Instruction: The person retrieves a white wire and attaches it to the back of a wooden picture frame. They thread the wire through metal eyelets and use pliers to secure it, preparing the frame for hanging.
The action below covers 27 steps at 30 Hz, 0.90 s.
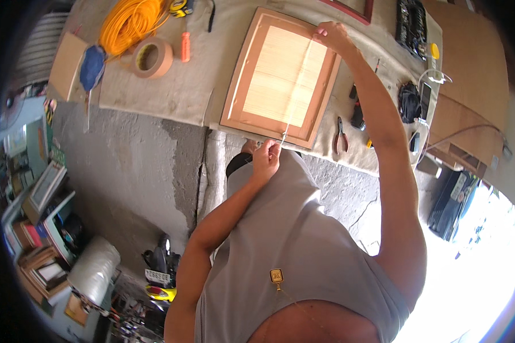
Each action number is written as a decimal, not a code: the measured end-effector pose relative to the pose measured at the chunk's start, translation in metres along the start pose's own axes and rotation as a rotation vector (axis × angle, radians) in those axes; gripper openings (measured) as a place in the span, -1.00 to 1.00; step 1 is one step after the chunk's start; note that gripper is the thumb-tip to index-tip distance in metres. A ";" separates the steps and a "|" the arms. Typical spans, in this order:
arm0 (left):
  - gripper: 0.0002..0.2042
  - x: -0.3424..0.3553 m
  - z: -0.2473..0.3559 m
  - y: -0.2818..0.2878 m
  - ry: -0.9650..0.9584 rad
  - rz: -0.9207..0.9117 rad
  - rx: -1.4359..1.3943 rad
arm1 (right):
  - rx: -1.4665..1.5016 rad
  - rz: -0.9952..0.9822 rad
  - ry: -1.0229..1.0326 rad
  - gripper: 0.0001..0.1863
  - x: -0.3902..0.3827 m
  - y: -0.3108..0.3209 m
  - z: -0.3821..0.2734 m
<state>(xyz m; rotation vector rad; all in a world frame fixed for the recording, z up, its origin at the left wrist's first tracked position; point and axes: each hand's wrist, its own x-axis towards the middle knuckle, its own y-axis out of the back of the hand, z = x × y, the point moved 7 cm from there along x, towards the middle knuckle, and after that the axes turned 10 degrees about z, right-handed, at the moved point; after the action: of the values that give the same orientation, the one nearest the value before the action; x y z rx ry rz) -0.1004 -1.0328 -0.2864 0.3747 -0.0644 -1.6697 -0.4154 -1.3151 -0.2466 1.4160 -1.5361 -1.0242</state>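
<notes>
A wooden picture frame (252, 74) lies on the cloth-covered worktable, its centre a pale wood panel (272, 68). A thin white cord (297, 91) stretches diagonally across it. At the frame's top right corner, my right hand (330, 35) is closed on one end of the cord. My left hand (266, 157), below the frame's bottom edge, grips the other end in pinched fingers, beside what looks like a small knot. Red-handled pliers (341, 142) lie right of the frame.
On the cloth (194, 103) are orange cable (120, 28), brown tape (161, 57), a tape measure (180, 7), an orange-handled tool (185, 48), black cases (409, 103) and a phone (425, 100). Cardboard (469, 68) stands right. Stacked frames (40, 194) and a motorcycle (160, 268) are below left.
</notes>
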 end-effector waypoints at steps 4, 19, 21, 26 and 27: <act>-0.86 0.008 -0.006 0.008 -0.028 -0.073 0.031 | 0.024 -0.023 -0.087 -0.76 -0.006 0.001 0.002; -0.83 0.017 0.006 0.013 0.180 -0.201 0.200 | 0.217 0.270 -0.040 -0.82 -0.028 -0.002 -0.004; -0.81 0.014 0.008 0.010 0.219 -0.208 0.213 | 0.198 0.238 -0.040 -0.81 -0.027 0.000 -0.004; -0.81 0.019 0.037 0.015 0.051 -0.103 0.301 | 0.376 0.304 -0.157 -0.81 -0.051 0.017 0.003; -0.81 0.020 0.052 0.021 0.028 -0.066 0.332 | 0.319 0.468 -0.090 -0.81 -0.064 0.037 -0.008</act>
<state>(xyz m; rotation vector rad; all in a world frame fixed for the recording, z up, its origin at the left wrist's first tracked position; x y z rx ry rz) -0.0967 -1.0638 -0.2360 0.6559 -0.3142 -1.7206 -0.4169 -1.2501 -0.2113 1.1363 -2.0421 -0.5821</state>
